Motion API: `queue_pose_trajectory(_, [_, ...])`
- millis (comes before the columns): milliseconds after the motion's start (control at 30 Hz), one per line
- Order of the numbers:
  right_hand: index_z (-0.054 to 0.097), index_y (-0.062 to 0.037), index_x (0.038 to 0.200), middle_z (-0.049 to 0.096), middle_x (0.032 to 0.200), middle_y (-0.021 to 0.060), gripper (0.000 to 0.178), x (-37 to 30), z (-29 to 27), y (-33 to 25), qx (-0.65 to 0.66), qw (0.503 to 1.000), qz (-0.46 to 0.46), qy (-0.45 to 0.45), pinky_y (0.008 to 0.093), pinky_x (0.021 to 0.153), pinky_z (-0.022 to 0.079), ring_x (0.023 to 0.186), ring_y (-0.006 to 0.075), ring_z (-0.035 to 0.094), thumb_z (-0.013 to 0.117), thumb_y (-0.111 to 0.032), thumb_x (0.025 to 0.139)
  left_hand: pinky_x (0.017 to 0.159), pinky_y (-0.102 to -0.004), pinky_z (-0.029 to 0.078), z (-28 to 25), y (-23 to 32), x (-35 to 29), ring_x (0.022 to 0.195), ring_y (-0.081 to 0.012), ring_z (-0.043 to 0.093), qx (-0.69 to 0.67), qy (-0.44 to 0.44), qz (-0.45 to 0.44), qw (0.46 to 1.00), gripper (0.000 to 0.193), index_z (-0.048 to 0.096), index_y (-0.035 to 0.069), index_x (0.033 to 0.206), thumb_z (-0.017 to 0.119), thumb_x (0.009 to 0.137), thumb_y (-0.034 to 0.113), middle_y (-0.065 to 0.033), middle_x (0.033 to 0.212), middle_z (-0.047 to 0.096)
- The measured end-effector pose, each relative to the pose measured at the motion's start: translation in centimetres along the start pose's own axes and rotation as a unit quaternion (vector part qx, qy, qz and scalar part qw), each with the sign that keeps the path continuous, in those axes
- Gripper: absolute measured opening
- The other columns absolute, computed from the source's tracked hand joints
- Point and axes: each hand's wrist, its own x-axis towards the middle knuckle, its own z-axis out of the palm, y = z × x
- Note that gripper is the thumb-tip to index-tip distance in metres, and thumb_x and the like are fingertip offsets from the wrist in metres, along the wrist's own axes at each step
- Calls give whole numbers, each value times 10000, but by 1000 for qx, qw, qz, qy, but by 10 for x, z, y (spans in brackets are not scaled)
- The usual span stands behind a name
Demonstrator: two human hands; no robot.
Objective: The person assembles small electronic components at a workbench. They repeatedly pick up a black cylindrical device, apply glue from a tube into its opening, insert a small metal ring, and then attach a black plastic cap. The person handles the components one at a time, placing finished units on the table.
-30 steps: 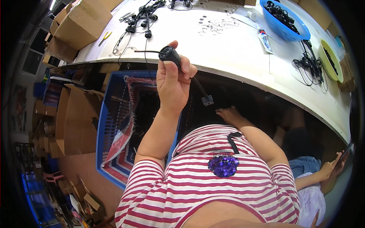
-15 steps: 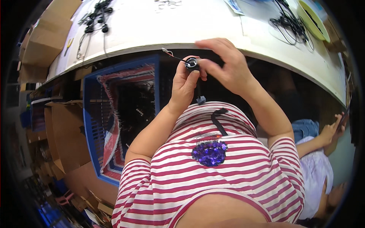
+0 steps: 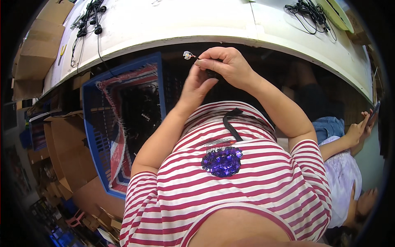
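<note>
- Watching from my remote seat, I see the striped shirt nearest, both arms reaching out past it.
- The left hand has its thumb stretched away from its fingers, beside a dark piece mostly hidden between the hands; I cannot tell how firmly it grips.
- The right hand presses thumb and forefinger together, pinching a thin wire with a whitish tip, just short of the table edge.
- Left of the hands, I make out a blue basket with a striped lining.
- At far right, a co-worker's hand holds a phone.
- Beyond, the white table carries black cables and yellow-handled pliers.
</note>
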Motion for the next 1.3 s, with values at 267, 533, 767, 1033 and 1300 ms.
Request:
queue_pose_trajectory(267, [630, -5, 884, 580, 719, 28, 158, -7, -1, -7, -113, 992, 0, -56, 211, 604, 410, 662, 85, 518, 592, -150, 835, 689, -182, 372, -37, 79, -3, 753, -59, 514, 135, 16, -25, 990, 180, 593, 24, 934, 559, 862, 185, -5, 800, 585])
queue_pose_trajectory(533, [639, -24, 878, 592, 715, 24, 215, -4, -6, -10, -16, 995, 43, -90, 195, 621, 432, 674, 78, 551, 582, -228, 847, 657, -186, 395, -40, 82, -3, 719, -67, 532, 132, -10, -73, 988, 158, 624, 8, 865, 630, 808, 155, -19, 760, 604])
queue_pose_trajectory(767, [655, -26, 805, 578, 645, 19, 226, -2, -14, -15, -33, 982, 113, -146, 195, 595, 413, 611, 72, 526, 617, -249, 813, 646, -179, 397, -37, 93, -2, 694, -60, 528, 270, -46, -118, 954, 116, 633, 8, 827, 657, 767, 104, -14, 756, 609])
queue_pose_trajectory(1033, [656, -35, 780, 564, 630, 1, 226, 0, -18, -9, 19, 965, 183, -188, 189, 573, 371, 605, 57, 500, 662, -260, 755, 652, -185, 410, -39, 80, -3, 687, -71, 539, 164, -62, -150, 973, 97, 637, 20, 798, 676, 747, 94, -20, 731, 607])
queue_pose_trajectory(1300, [641, -47, 816, 586, 702, 3, 170, -6, -13, -5, 117, 961, 192, -160, 193, 598, 387, 660, 60, 512, 632, -214, 785, 622, -168, 400, -35, 60, -9, 686, -66, 533, -72, -29, -161, 984, 129, 631, 36, 832, 680, 766, 136, -23, 743, 607])
